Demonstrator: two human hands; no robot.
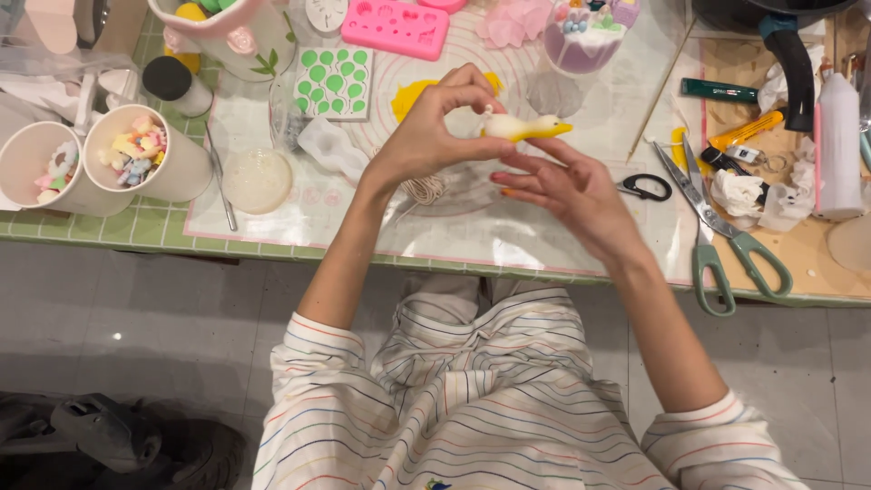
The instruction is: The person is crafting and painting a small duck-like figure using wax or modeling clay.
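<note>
Head view: two hands work one small yellow-and-white clay figure (523,128), held in the air above the mat. The left hand (435,127) pinches its white end between thumb and fingertips; the right hand (567,191) lies half open beneath it, fingertips touching its underside. Two paper cups (186,168) hold pastel bits, one pair of green-handled scissors (726,245) lies to the right, and one pink mould (396,24) sits farther back. A clear glossy mat (490,227) covers the green checked table (109,227), above a grey tiled floor.
</note>
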